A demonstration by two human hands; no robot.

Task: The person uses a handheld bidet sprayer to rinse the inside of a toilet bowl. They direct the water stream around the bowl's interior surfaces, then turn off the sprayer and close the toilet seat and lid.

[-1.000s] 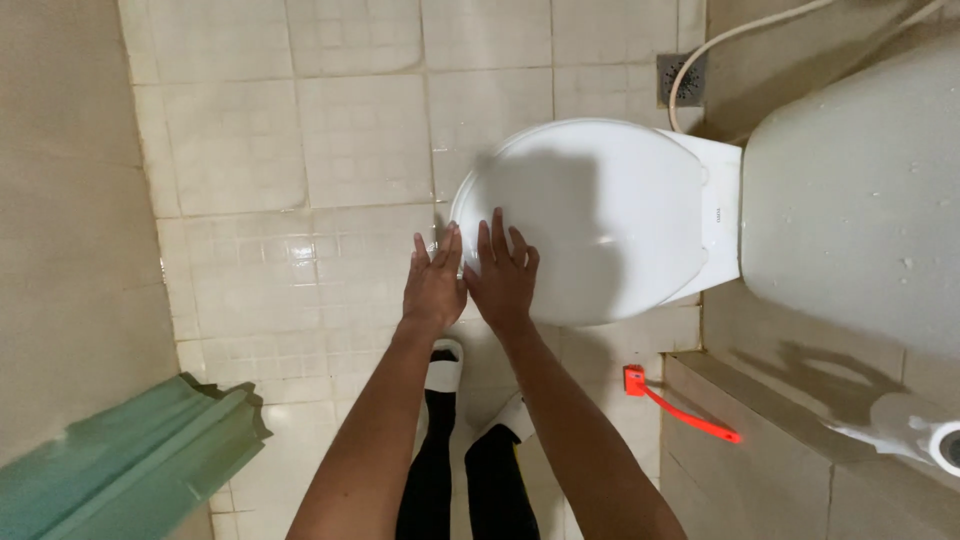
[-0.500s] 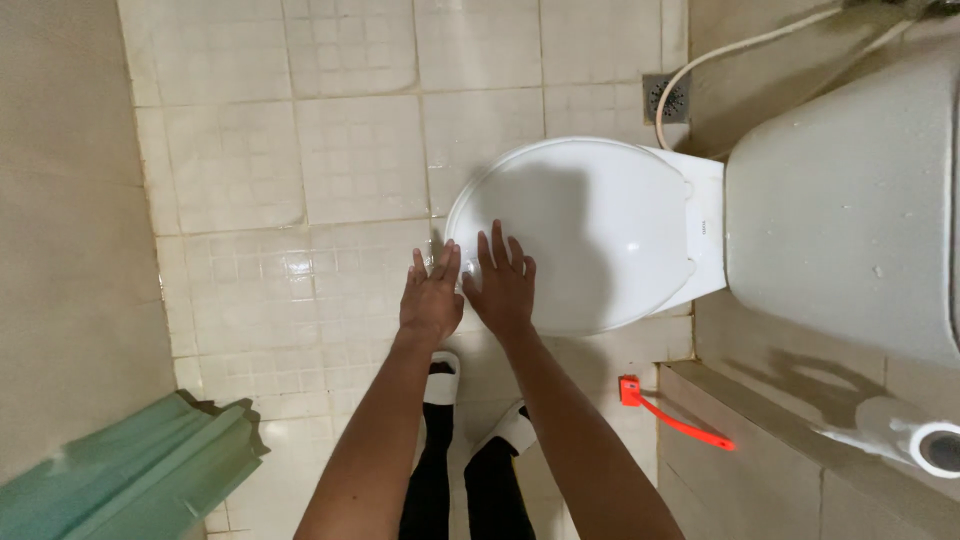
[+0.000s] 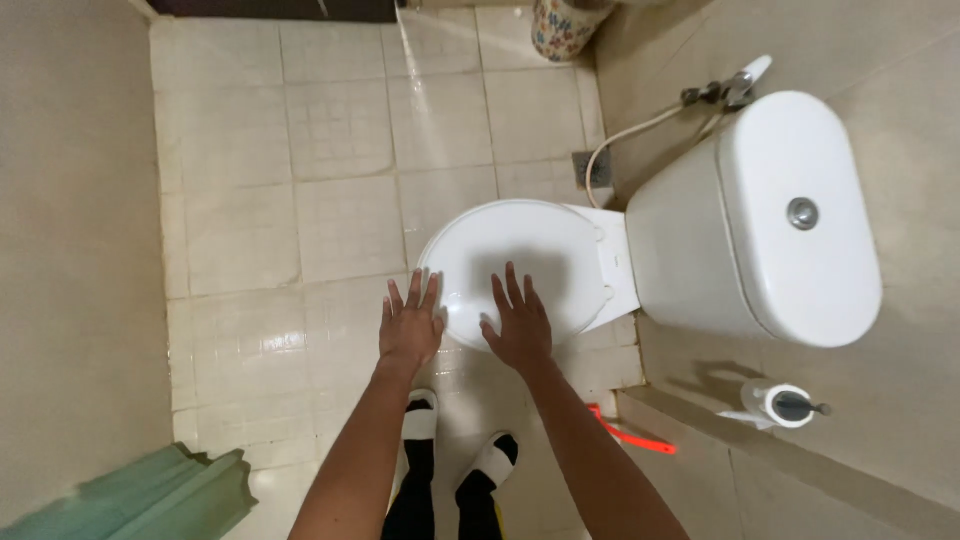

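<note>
A white toilet with its lid (image 3: 540, 250) down stands in the middle of the head view, its white tank (image 3: 790, 215) to the right. My left hand (image 3: 410, 325) hovers flat at the lid's near left edge, fingers spread, holding nothing. My right hand (image 3: 518, 325) is spread flat over the near part of the lid; I cannot tell whether it touches. My feet in white slippers (image 3: 455, 445) stand on the tiled floor just below the hands.
A hose and sprayer (image 3: 720, 95) hang on the wall by the tank. A toilet paper roll (image 3: 780, 405) sits on a holder at right. A red-handled thing (image 3: 630, 435) lies on the floor by the wall. A green object (image 3: 150, 500) fills the lower left. A patterned bin (image 3: 565, 25) stands far up.
The view has pulled back and shifted, so the whole tank now shows. My two hands have spread apart, the left one moving off to the lid's left edge.
</note>
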